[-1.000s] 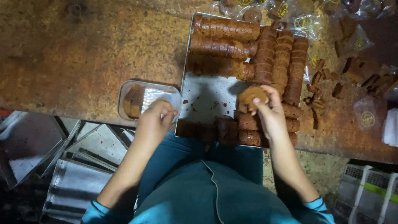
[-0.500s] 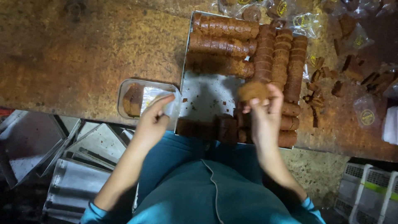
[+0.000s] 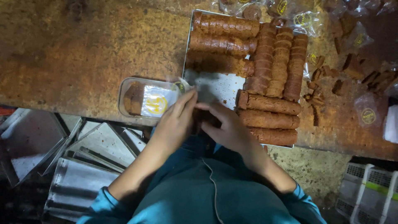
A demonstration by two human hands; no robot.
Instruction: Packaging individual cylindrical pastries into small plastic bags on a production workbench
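My left hand (image 3: 174,122) and my right hand (image 3: 228,128) meet at the front edge of a metal tray (image 3: 211,85). Together they close around a short stack of brown round biscuits (image 3: 204,118), which my fingers mostly hide. Just left of my left hand stands a clear plastic tub (image 3: 149,100) with a few biscuits (image 3: 133,98) stood at its left end. Long rolls of the same biscuits (image 3: 269,103) lie in the tray right of my right hand, and more rolls (image 3: 224,43) fill the far half.
The tray and tub rest on a worn brown table (image 3: 83,54). Broken biscuit pieces (image 3: 331,83) and clear wrapped packets (image 3: 367,114) lie at the right. Empty metal trays (image 3: 78,166) are stacked below the table at left, with white crates (image 3: 369,186) at lower right.
My right hand has come down and left from above the tray with its biscuits. My left hand has left the tub's edge and joined it at the tray's front edge.
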